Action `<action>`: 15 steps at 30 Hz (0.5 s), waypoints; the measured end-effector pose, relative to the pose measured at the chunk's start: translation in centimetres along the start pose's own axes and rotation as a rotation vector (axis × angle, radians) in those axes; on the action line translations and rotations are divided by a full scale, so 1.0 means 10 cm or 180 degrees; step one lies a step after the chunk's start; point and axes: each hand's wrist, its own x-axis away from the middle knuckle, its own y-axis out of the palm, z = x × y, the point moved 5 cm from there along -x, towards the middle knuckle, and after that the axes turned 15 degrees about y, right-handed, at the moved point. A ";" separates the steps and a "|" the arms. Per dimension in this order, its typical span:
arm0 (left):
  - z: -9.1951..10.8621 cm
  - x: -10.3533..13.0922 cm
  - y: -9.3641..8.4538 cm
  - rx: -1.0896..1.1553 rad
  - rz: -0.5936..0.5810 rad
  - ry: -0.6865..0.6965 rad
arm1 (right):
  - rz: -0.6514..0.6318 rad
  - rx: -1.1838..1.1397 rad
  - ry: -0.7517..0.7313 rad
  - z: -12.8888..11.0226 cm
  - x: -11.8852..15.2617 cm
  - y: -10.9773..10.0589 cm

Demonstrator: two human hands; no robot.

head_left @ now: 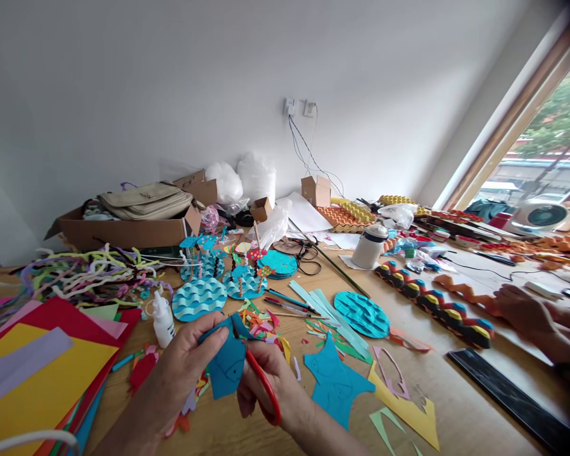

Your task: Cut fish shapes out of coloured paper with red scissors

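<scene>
pinching blue paper (227,368) (left fingers (215,342)), gripping scissors (272,398) (right fingers (247,387) curled)

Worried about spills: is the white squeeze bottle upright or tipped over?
Upright: the white bottle stands on the table, its nozzle pointing up.

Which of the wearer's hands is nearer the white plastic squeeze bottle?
Left. The left hand, pinching blue paper, is just right of the bottle; the right hand, holding red-handled scissors, is farther right.

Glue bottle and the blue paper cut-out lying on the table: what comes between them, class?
In the head view, left to right: the left hand, the blue piece it holds, the red-handled scissors in the right hand, then a small pale scrap.
</scene>
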 end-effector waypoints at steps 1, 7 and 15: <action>0.01 0.00 -0.01 -0.0014 -0.0003 -0.0011 | -0.0006 -0.0003 -0.0012 -0.01 0.00 0.00; 0.07 0.00 -0.03 -0.0104 -0.0154 -0.0034 | -0.0051 0.0037 0.0006 0.00 0.01 -0.01; 0.07 -0.02 -0.11 -0.0384 -0.0043 -0.0145 | -0.0121 0.0110 -0.0030 -0.05 0.01 0.00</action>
